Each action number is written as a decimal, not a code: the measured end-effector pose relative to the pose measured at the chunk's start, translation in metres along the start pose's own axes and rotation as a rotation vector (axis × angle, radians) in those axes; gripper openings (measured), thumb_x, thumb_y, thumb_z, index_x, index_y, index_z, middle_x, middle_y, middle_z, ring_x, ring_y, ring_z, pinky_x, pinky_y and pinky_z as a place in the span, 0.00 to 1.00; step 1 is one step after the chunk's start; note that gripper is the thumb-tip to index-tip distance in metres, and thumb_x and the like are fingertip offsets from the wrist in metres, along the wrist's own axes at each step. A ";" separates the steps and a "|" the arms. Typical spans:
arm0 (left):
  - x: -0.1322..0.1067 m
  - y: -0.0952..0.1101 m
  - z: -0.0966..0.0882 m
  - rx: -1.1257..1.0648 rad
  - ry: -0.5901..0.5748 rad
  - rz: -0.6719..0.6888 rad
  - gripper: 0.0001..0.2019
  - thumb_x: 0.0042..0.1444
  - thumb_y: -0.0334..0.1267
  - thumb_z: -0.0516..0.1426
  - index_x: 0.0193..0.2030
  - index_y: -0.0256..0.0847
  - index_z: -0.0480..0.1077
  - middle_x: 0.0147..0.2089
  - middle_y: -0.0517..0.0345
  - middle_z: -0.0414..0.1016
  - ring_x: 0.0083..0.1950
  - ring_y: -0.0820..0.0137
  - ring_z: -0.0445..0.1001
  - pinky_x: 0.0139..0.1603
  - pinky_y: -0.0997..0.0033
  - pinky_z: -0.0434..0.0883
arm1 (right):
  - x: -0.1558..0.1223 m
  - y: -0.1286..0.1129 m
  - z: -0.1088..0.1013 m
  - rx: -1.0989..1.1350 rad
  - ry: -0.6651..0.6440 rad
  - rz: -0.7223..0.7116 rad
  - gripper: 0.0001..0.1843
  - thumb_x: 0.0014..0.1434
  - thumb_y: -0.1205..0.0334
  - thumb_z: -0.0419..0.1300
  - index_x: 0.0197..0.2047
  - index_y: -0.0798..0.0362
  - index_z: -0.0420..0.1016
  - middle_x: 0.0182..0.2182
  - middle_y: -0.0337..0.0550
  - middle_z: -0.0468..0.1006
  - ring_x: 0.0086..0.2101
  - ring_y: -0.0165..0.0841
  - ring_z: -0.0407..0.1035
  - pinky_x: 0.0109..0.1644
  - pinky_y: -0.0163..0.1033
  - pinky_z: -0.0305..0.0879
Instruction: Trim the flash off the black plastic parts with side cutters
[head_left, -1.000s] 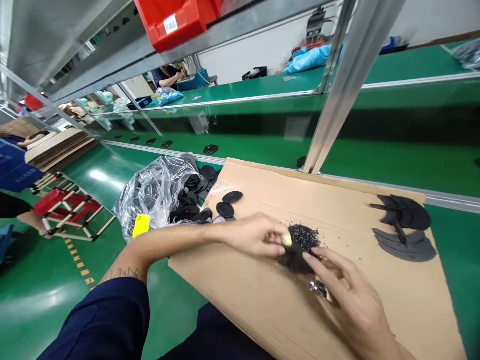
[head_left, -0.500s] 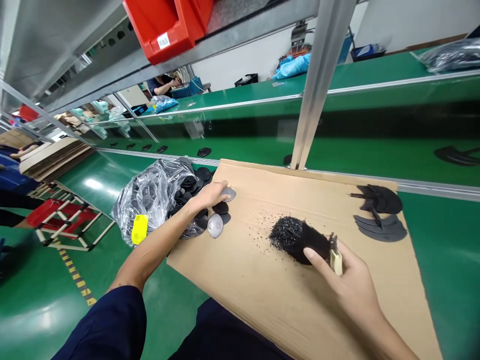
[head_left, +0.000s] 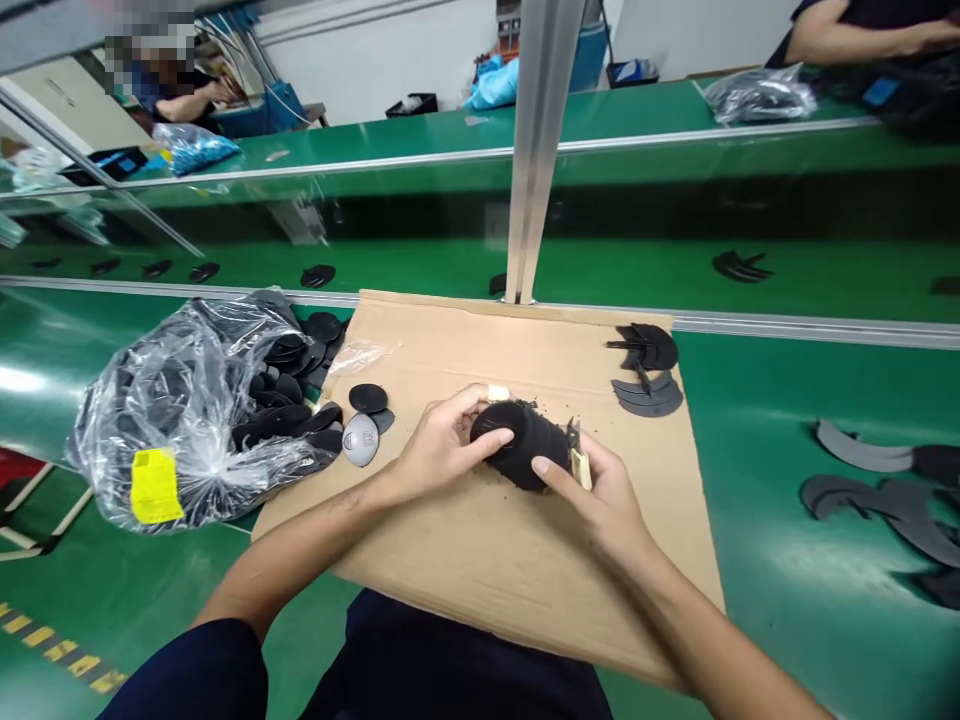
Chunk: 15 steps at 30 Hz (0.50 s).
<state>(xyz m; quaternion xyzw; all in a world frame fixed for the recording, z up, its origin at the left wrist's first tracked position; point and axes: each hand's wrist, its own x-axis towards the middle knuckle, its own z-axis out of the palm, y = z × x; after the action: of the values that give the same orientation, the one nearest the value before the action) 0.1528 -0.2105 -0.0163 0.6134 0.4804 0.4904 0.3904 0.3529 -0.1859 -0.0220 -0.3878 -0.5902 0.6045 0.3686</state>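
My left hand is closed on a black oval disc, thumb across its face and a pale cover on one fingertip. The disc is against a thick black rounded piece, perhaps a stack of such discs. My right hand grips this piece from the right, with its thumb on the near side. In the same hand is a small cutter-like tool with dark metal jaws and a cream handle. Black shavings show around the piece, mostly hidden by it. Left of my left hand lie a grey oval disc and a black disc.
A cardboard sheet covers the green bench. At left, a clear bag with a yellow label spills black discs. Curved black parts lie at the sheet's right, more beyond. A metal post rises behind. Other people sit across.
My left hand has left the discs by the bag and come to the black piece with a disc. The view has turned rightward. My right hand keeps the tool and the black piece.
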 end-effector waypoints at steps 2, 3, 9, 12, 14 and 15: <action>0.001 -0.005 0.002 -0.030 -0.007 0.001 0.14 0.61 0.37 0.62 0.52 0.38 0.72 0.49 0.49 0.79 0.50 0.68 0.79 0.51 0.73 0.76 | -0.001 -0.001 0.000 -0.003 -0.011 0.001 0.23 0.57 0.45 0.68 0.49 0.52 0.79 0.42 0.46 0.82 0.45 0.43 0.75 0.51 0.46 0.74; 0.001 -0.008 0.002 -0.046 -0.009 -0.001 0.15 0.61 0.37 0.62 0.54 0.38 0.71 0.51 0.49 0.79 0.52 0.67 0.79 0.53 0.72 0.76 | -0.001 -0.001 0.000 -0.004 -0.015 0.000 0.23 0.57 0.45 0.68 0.50 0.52 0.79 0.43 0.46 0.82 0.46 0.43 0.75 0.52 0.47 0.73; -0.003 -0.009 -0.002 -0.070 -0.020 -0.058 0.13 0.60 0.36 0.62 0.50 0.40 0.69 0.40 0.56 0.78 0.39 0.73 0.78 0.38 0.78 0.74 | 0.002 -0.001 0.001 -0.053 -0.011 -0.006 0.21 0.58 0.45 0.67 0.48 0.51 0.79 0.42 0.44 0.82 0.45 0.43 0.75 0.53 0.47 0.73; -0.003 -0.006 -0.004 -0.181 0.046 -0.084 0.13 0.59 0.36 0.63 0.47 0.43 0.64 0.32 0.64 0.73 0.28 0.79 0.71 0.28 0.83 0.68 | 0.002 0.001 0.001 -0.069 0.020 0.012 0.19 0.58 0.45 0.67 0.45 0.51 0.79 0.37 0.43 0.82 0.42 0.42 0.75 0.50 0.46 0.74; -0.004 -0.005 -0.005 -0.261 0.080 -0.101 0.17 0.60 0.38 0.63 0.51 0.45 0.61 0.33 0.65 0.73 0.24 0.80 0.70 0.25 0.82 0.69 | 0.002 0.002 0.001 -0.065 0.035 0.034 0.17 0.58 0.47 0.67 0.42 0.51 0.79 0.36 0.42 0.81 0.40 0.41 0.75 0.48 0.45 0.74; -0.004 -0.005 -0.005 -0.274 0.090 -0.103 0.18 0.61 0.39 0.62 0.54 0.46 0.60 0.36 0.64 0.73 0.24 0.80 0.71 0.25 0.80 0.71 | 0.001 0.002 0.002 -0.060 0.036 0.045 0.16 0.58 0.47 0.67 0.42 0.51 0.78 0.36 0.42 0.81 0.40 0.40 0.75 0.47 0.44 0.74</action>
<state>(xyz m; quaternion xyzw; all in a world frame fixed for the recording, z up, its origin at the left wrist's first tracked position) 0.1467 -0.2137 -0.0208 0.5064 0.4569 0.5576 0.4731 0.3508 -0.1853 -0.0238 -0.4225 -0.5927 0.5875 0.3536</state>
